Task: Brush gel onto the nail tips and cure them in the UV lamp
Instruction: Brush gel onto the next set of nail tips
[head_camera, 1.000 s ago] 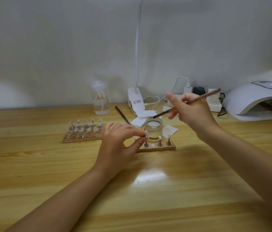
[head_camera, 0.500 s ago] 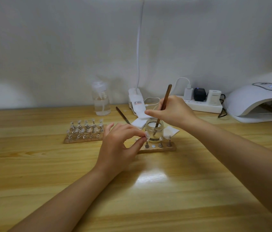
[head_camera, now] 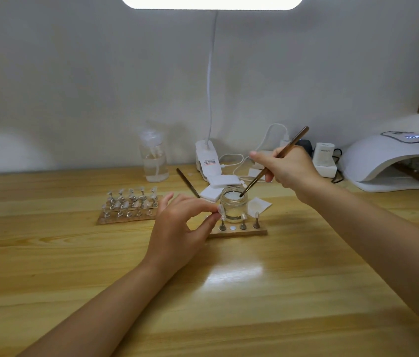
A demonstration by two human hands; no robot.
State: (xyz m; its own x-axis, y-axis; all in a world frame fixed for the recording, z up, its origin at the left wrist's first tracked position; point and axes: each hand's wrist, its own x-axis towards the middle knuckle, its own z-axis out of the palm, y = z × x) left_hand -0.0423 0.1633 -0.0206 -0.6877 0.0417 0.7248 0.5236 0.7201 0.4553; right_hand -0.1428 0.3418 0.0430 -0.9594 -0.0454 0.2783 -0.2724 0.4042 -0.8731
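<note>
- Right now the right hand [head_camera: 289,166] pinches a thin brush [head_camera: 275,162], and its tip dips into the little glass jar [head_camera: 233,204] of gel.
- My guess is this step is loading the brush. Take just a little gel and wipe the extra on the jar rim, so it does not drip.
- Next, bring the brush slowly to the tip [head_camera: 220,210] and stroke softly.
- The left hand [head_camera: 177,228] pinches that tip between thumb and fingers, just in front of the jar. Its grip is pressed tight on it.
- The tip looks small, pale and see-through, on a little metal stand.
- More tips stand on the small board [head_camera: 239,231] and the big board [head_camera: 126,217] on the table [head_camera: 48,266].
- The lamp [head_camera: 396,161] waits far right, well apart from the hands.
</note>
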